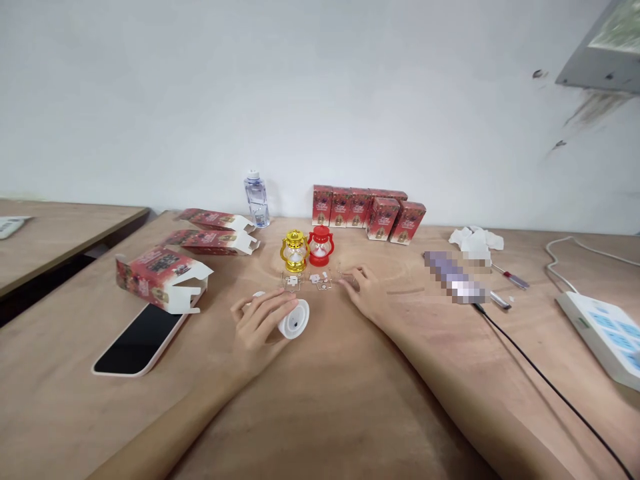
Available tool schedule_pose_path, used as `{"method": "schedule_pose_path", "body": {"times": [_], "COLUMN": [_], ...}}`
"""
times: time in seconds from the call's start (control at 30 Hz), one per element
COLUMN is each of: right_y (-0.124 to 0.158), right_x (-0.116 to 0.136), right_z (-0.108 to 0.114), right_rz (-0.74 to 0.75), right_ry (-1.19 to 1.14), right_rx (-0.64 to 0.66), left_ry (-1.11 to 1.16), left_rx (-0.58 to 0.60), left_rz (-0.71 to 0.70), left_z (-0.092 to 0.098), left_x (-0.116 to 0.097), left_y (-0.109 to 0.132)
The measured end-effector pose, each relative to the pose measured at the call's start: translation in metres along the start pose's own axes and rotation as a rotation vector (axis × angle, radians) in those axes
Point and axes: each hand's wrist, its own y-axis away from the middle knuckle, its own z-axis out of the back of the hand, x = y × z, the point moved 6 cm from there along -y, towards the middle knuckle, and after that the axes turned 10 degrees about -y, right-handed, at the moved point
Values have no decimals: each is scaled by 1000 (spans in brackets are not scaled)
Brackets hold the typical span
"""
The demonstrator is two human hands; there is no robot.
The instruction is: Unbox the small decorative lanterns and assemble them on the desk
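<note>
My left hand [257, 330] is closed around a white round plastic base [294, 320], its flat underside turned to the right with a small dark spot in it. Over at the right, my right hand [364, 293] has its thumb and forefinger brought together at a thin bent metal wire [340, 270] on the table. A gold miniature lantern [295, 252] and a red miniature lantern [321, 247] stand upright just beyond the hands. In front of them lie bent wire pieces [293, 281] with small white parts [317, 277].
Opened red boxes [160, 273] lie at the left by a phone [143, 340]. A bottle [257, 200] and several red cartons [350, 207] line the wall. At right are crumpled tissue [477, 240], a screwdriver [515, 278], a pixelated object [455, 277], a black cable [540, 380] and a power strip [603, 333].
</note>
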Motion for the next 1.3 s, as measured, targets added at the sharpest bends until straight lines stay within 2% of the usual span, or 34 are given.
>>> {"method": "schedule_pose_path", "body": {"times": [0.1,0.2,0.27,0.37,0.53,0.73,0.8,0.87,1.0,1.1,1.2,1.3], "right_y": [12,29,38,43,42,42,39,32,9,-6,-13,-13], "right_x": [36,73,90,102,101,102,96,78,17,-18,-36,-40], "right_z": [7,7,4,-2,-5,-17,-22,-21,-10,-7,-6,-6], "right_rz": [189,377,441,400,259,192,156,78,-158,-208,-218,-200], "right_ry": [-140,-322,-422,-544,-687,-614,-577,-541,-341,-237,-178,-149], "right_rx": [-71,-83,-74,-34,14,181,212,162,2,52,70,54], "left_ry": [-15,-49,-66,-86,-82,-126,-142,-173,-247,-201,-129,-125], "left_rx": [28,30,35,27,55,96,118,108,5,22,61,83], "left_rz": [14,14,-18,-87,-126,-155,-161,-137,-11,30,40,68], "left_z": [-2,-3,-5,-6,-5,-8,-9,-10,-6,-9,-13,-17], "left_x": [-2,-3,-3,-5,-10,-10,-4,6,26,28,25,26], "left_y": [1,6,9,13,12,10,10,9,9,11,14,19]}}
